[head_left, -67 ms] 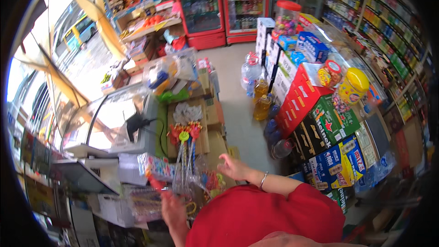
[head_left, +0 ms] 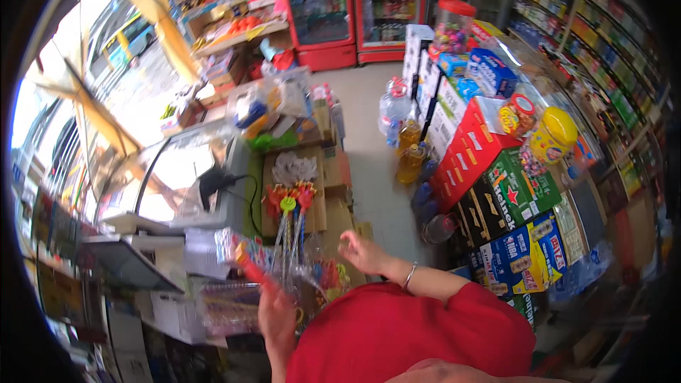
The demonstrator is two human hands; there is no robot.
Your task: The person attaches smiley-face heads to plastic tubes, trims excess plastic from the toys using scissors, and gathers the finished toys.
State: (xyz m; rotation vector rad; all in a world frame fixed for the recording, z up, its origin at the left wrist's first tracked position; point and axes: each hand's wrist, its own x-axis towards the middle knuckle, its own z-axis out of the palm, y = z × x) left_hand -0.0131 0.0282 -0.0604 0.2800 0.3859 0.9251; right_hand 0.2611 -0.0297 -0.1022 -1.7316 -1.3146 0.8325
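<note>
In my left hand (head_left: pixel 277 318) is a red, stick-shaped thing (head_left: pixel 257 267) with a yellow-orange tip, blurred by motion; my fingers are closed around its lower end. Its tip reaches over a patterned packet (head_left: pixel 237 247) on the counter. My right hand (head_left: pixel 365 253), a bracelet on the wrist, hovers over the counter's right side with fingers loosely apart and nothing seen in them. Between the hands stand several thin sticks with red and yellow-green novelty heads (head_left: pixel 288 203). Colourful wrapped items (head_left: pixel 331 275) lie just left of my right hand.
A glass display case (head_left: pixel 191 177) stands left, with plastic bags (head_left: pixel 269 110) beyond it. Across the aisle, stacked drink cartons (head_left: pixel 521 188) carry candy jars (head_left: pixel 552 135). Oil bottles (head_left: pixel 410 163) sit on the floor. Red-framed fridges (head_left: pixel 317 10) line the back.
The whole scene has shifted slightly right in the picture. My left hand, still gripping the red thing, has moved a little up and right. My right hand keeps nearly the same pose.
</note>
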